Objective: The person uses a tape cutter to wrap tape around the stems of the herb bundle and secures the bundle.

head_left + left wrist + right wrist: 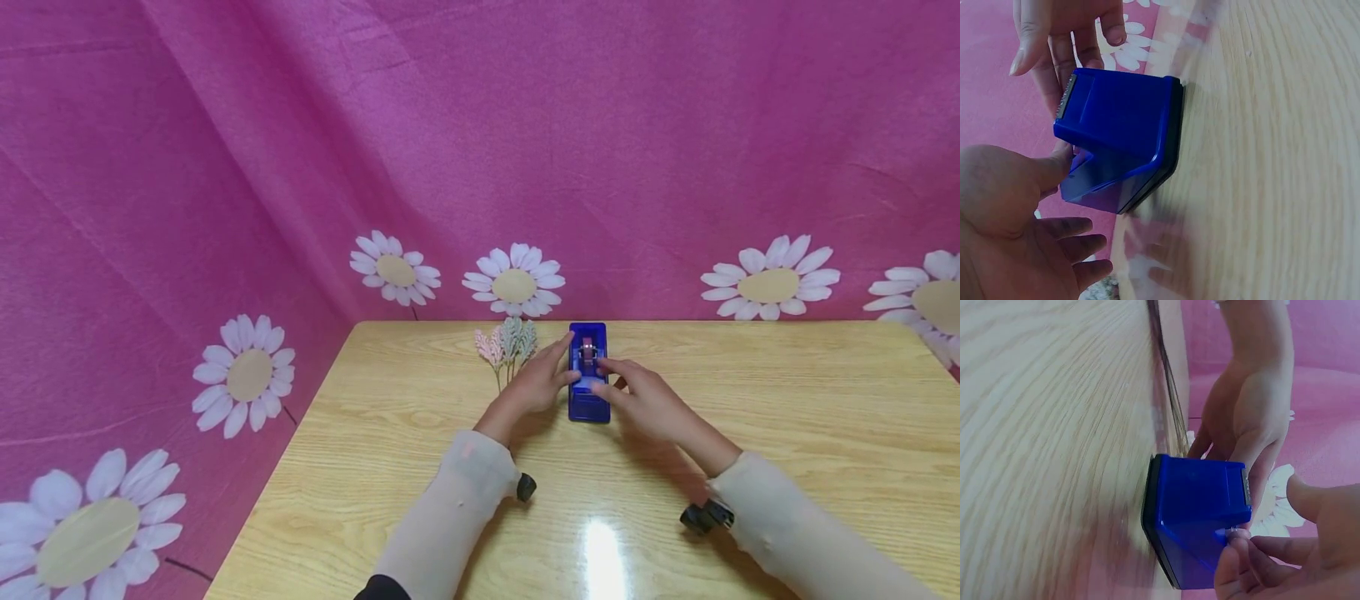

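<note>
A blue tape dispenser (589,408) with a dark base stands on the table, a small pinkish roll (588,348) set in its hollow. Along its left side lies my left hand (536,383), thumb and a finger touching the edge; the other fingers spread loosely beside it in the left wrist view. My right hand (648,404) reaches in from the right. In the right wrist view its fingertips (1230,565) touch the hollow by a small clear, shiny part (1234,532), while the thumb stands apart. A serrated metal cutter (1066,97) lines the dispenser's top edge.
Pink and grey-green artificial sprigs (506,342) lie left of the dispenser, partly behind my left hand. The light wood table (787,400) ends against a pink cloth (637,125) with large daisies, at the back and left. Both wrists carry small black cameras (705,518).
</note>
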A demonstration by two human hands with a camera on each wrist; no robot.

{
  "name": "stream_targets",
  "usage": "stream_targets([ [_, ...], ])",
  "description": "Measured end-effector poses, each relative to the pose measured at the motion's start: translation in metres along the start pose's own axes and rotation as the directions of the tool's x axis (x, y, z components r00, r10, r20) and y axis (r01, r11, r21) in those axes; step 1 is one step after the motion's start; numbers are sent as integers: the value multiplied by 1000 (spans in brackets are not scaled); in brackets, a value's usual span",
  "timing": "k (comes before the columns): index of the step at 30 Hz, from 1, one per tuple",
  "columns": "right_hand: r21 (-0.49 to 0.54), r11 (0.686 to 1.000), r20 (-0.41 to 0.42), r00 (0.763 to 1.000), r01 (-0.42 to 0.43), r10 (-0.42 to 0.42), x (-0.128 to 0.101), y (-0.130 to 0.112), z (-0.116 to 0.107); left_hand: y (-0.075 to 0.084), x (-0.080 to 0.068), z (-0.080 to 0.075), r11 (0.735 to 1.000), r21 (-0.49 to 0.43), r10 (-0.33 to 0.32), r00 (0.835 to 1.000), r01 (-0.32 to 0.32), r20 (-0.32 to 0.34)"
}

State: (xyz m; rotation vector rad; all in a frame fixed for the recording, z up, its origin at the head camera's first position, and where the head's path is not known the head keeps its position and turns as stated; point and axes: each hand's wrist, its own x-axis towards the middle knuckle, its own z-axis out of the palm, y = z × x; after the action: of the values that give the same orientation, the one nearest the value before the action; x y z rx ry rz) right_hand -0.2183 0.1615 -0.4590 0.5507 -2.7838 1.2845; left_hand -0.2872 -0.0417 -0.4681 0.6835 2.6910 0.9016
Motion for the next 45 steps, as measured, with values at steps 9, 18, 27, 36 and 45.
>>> stream_targets([
  [9, 221, 970, 48, 994, -105, 96, 5, -1, 2, -4, 7, 12, 983, -183, 9, 1000, -14, -29],
  [18, 421, 865, 109, 961, -275, 252, 8, -1, 6, -6, 9, 18, 952, -305, 25, 999, -37, -43],
  [27, 514, 730, 152, 886, -450, 439, 14, -1, 8, -9, 8, 21, 938, -343, 42, 998, -55, -45],
  [36, 531, 703, 174, 873, -473, 456, 16, -2, 7, -8, 9, 21, 938, -340, 49, 998, -59, -37],
  [45, 566, 699, 193, 895, -436, 402, 17, 2, 8, -7, 8, 21, 933, -353, 60, 997, -74, -51],
])
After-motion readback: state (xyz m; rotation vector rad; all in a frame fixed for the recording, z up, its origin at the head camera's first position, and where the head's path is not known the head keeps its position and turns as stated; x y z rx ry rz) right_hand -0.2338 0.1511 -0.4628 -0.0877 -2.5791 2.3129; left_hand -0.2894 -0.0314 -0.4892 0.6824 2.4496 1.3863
